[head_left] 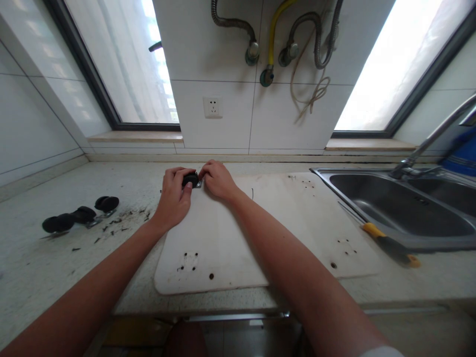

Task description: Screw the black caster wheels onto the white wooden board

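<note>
In the head view, my left hand (174,193) is closed round the caster (191,180) at the far left corner of the board (223,235); my right hand (216,177) curls by its plate (199,184), any grip hidden. I judge the caster rigid and fairly light, best held by the wheel (188,178).

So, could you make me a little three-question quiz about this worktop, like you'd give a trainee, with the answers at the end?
1. How many casters lie on the counter left of the board?
2. Where is the screwdriver? A) by the sink; B) on a windowsill; C) under the board.
3. Fill in: the ____ hand grips the caster near the board's far edge.

Key: 1. Three. 2. A. 3. Left hand.
</note>
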### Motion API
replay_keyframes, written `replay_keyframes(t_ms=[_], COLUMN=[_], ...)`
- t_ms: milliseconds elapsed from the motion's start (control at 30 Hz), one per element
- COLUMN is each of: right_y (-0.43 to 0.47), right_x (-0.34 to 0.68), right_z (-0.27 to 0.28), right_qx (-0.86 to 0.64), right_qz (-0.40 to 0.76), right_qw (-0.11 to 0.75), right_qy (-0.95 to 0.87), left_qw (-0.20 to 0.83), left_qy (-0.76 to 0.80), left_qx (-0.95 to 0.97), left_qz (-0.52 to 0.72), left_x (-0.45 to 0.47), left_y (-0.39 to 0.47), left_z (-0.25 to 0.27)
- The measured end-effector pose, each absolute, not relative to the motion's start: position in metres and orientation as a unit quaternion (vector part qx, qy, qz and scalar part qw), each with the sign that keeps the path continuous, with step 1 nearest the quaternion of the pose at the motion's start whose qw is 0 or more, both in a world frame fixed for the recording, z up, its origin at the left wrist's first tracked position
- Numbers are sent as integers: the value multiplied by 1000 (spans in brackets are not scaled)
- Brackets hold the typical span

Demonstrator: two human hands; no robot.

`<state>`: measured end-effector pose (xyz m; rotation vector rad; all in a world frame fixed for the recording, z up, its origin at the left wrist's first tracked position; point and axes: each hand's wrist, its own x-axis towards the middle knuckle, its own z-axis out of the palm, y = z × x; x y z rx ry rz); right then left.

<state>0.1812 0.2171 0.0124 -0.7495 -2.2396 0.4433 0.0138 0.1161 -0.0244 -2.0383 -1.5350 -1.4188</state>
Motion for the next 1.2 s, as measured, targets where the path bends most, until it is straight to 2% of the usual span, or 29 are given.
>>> replay_keyframes(t_ms=[1200], right_y=[217], right_x=[181], right_z=[12], right_qx=[-291], right_qz=[161], right_qw=[353], right_qy=[-875], left_qw=[115], left_qy=[-531], left_qx=[-694], left_qz=[-472], left_x=[14], left_y=[115], left_z=[-24])
